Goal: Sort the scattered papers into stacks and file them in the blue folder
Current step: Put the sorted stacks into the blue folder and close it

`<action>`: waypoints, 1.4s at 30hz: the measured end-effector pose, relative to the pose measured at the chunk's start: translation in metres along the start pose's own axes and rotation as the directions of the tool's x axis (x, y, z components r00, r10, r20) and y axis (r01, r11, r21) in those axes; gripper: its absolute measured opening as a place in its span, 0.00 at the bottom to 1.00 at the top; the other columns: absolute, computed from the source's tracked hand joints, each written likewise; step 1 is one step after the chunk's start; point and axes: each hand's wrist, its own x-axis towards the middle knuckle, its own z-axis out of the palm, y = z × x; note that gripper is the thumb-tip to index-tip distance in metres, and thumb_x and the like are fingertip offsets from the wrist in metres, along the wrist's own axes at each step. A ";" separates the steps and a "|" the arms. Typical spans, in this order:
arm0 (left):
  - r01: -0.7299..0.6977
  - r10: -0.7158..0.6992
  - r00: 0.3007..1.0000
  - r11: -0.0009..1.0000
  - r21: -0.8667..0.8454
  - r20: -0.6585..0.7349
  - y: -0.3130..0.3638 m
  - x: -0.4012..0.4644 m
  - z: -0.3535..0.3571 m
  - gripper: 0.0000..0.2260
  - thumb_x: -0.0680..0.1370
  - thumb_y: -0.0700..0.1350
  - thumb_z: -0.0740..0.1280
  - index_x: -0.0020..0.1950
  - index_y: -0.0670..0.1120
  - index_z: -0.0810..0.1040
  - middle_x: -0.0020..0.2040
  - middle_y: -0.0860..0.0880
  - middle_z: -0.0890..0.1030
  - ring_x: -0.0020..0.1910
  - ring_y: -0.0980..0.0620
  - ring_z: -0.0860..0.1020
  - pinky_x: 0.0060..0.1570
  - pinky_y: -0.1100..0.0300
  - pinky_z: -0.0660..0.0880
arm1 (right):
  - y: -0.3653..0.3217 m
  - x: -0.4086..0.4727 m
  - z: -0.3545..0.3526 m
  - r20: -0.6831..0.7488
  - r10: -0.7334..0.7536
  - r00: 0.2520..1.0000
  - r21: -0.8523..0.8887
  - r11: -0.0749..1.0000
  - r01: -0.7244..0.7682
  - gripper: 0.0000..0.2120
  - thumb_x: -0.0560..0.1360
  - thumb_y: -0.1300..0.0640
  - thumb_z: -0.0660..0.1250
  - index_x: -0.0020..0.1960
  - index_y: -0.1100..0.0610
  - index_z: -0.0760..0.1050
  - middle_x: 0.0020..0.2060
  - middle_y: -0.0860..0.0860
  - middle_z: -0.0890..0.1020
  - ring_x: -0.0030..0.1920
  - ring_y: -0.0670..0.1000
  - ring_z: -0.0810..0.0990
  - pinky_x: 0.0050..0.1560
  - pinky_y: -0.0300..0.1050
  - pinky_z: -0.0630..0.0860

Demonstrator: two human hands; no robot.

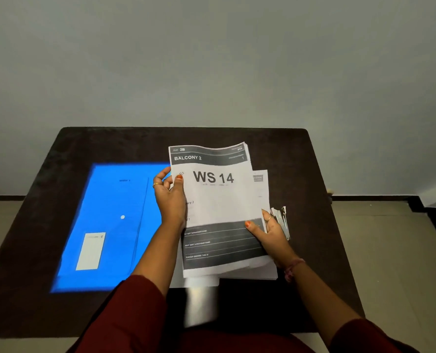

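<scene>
White paper stack (219, 200) headed "WS 14", pinched by left hand (169, 197) and right hand (271, 231), beside blue folder (109, 225)

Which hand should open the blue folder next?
Left, probably. The left hand pinches the paper stack at the edge beside the blue folder, which lies shut on the table. The right hand grips the stack's far corner, near the stapler.

The folder (115, 225) is bright blue with a pale label and a white dot, lying on a dark brown table (313, 174). The top sheet (219, 200) is white with charcoal bands and bold black lettering; both sleeves (135, 309) are maroon.
</scene>
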 end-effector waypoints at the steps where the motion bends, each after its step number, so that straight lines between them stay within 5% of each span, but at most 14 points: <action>1: -0.004 0.004 1.000 0.999 0.036 -0.009 -0.002 0.002 -0.003 0.11 0.80 0.40 0.65 0.58 0.52 0.69 0.52 0.47 0.81 0.47 0.53 0.82 0.45 0.62 0.78 | 0.001 0.001 0.003 0.005 0.004 1.000 0.002 1.000 -0.004 0.24 0.77 0.55 0.67 0.71 0.56 0.66 0.64 0.47 0.75 0.64 0.48 0.73 0.67 0.49 0.70; 6: -0.018 -0.022 0.996 0.901 0.434 0.087 -0.008 0.009 -0.036 0.17 0.79 0.42 0.65 0.67 0.45 0.68 0.58 0.48 0.76 0.56 0.48 0.77 0.49 0.65 0.75 | 0.003 0.000 0.006 -0.001 0.042 0.999 0.036 0.998 -0.042 0.20 0.77 0.58 0.66 0.69 0.54 0.68 0.61 0.49 0.77 0.61 0.50 0.76 0.60 0.42 0.74; 8: -0.066 0.007 0.996 0.694 0.717 0.085 -0.011 0.014 -0.062 0.25 0.78 0.45 0.67 0.72 0.41 0.64 0.69 0.42 0.69 0.67 0.41 0.69 0.63 0.52 0.69 | 0.005 -0.002 0.006 -0.012 0.054 0.998 0.044 0.998 -0.053 0.20 0.77 0.59 0.66 0.68 0.54 0.68 0.61 0.50 0.78 0.60 0.49 0.77 0.59 0.41 0.74; 10: 0.042 -0.072 0.997 0.416 0.908 -0.013 -0.015 0.016 -0.091 0.36 0.75 0.51 0.70 0.77 0.41 0.55 0.76 0.39 0.55 0.74 0.36 0.54 0.69 0.39 0.57 | 0.006 -0.004 0.009 -0.009 0.071 0.997 0.031 0.997 -0.071 0.20 0.77 0.60 0.66 0.68 0.55 0.68 0.61 0.50 0.77 0.59 0.49 0.77 0.60 0.42 0.73; 12: 0.201 -0.245 0.958 0.194 0.960 -0.151 -0.016 0.014 -0.116 0.50 0.71 0.60 0.71 0.78 0.44 0.43 0.78 0.41 0.40 0.76 0.36 0.38 0.68 0.30 0.46 | 0.006 -0.007 0.014 -0.010 0.082 0.997 0.010 0.997 -0.082 0.22 0.77 0.61 0.66 0.70 0.56 0.66 0.60 0.49 0.76 0.58 0.49 0.75 0.58 0.41 0.73; 14: 0.267 -0.365 0.906 0.103 0.958 -0.213 -0.020 0.009 -0.136 0.59 0.65 0.68 0.72 0.78 0.46 0.36 0.77 0.43 0.33 0.74 0.37 0.33 0.65 0.26 0.45 | 0.006 -0.008 0.018 0.003 0.081 0.997 -0.021 0.997 -0.081 0.22 0.77 0.61 0.65 0.70 0.57 0.66 0.59 0.49 0.76 0.58 0.49 0.75 0.55 0.38 0.73; 20: 0.242 -0.446 0.879 0.118 0.963 -0.166 -0.019 0.006 -0.145 0.59 0.65 0.68 0.72 0.77 0.49 0.32 0.75 0.42 0.28 0.73 0.34 0.32 0.62 0.24 0.48 | 0.006 -0.008 0.025 0.031 0.099 0.995 -0.074 0.993 -0.097 0.19 0.77 0.61 0.66 0.67 0.54 0.69 0.57 0.48 0.78 0.53 0.44 0.77 0.48 0.31 0.72; 24: 0.197 -0.454 0.881 0.090 0.976 -0.136 -0.016 0.007 -0.143 0.58 0.67 0.64 0.73 0.76 0.52 0.30 0.75 0.41 0.29 0.73 0.31 0.34 0.62 0.24 0.53 | 0.005 -0.002 0.022 0.049 0.129 0.990 -0.060 0.990 -0.126 0.20 0.76 0.61 0.67 0.68 0.55 0.70 0.59 0.50 0.79 0.58 0.51 0.78 0.59 0.45 0.75; 30: -0.025 -0.437 0.898 0.073 0.997 0.054 -0.016 0.007 -0.143 0.45 0.75 0.61 0.61 0.75 0.55 0.29 0.76 0.33 0.39 0.74 0.27 0.46 0.68 0.32 0.53 | -0.001 0.002 0.017 0.075 0.172 0.982 -0.072 0.983 -0.167 0.19 0.75 0.62 0.68 0.65 0.53 0.71 0.56 0.51 0.81 0.53 0.50 0.81 0.51 0.39 0.79; 35: -0.265 -0.389 0.880 0.071 0.962 0.271 -0.005 -0.004 -0.137 0.32 0.81 0.47 0.53 0.77 0.50 0.33 0.77 0.36 0.44 0.74 0.32 0.52 0.71 0.36 0.53 | -0.001 0.000 0.013 0.143 0.225 0.964 -0.107 0.972 -0.211 0.18 0.75 0.63 0.68 0.63 0.51 0.72 0.57 0.48 0.80 0.54 0.49 0.81 0.54 0.41 0.78; 39: -0.446 -0.423 0.820 -0.054 0.893 0.384 -0.015 -0.003 -0.136 0.26 0.83 0.43 0.49 0.79 0.48 0.41 0.78 0.37 0.41 0.72 0.27 0.56 0.66 0.36 0.64 | -0.005 0.002 0.022 0.211 0.227 0.951 -0.161 0.968 -0.195 0.19 0.75 0.64 0.67 0.64 0.51 0.71 0.58 0.46 0.79 0.55 0.45 0.79 0.54 0.35 0.78; 42: -0.416 -0.491 0.815 -0.125 0.901 0.308 -0.019 0.000 -0.134 0.25 0.83 0.44 0.51 0.79 0.50 0.47 0.76 0.32 0.42 0.67 0.28 0.66 0.63 0.41 0.69 | -0.010 0.008 0.033 0.225 0.201 0.953 -0.181 0.970 -0.162 0.18 0.76 0.65 0.66 0.64 0.53 0.71 0.56 0.45 0.79 0.52 0.42 0.79 0.46 0.30 0.76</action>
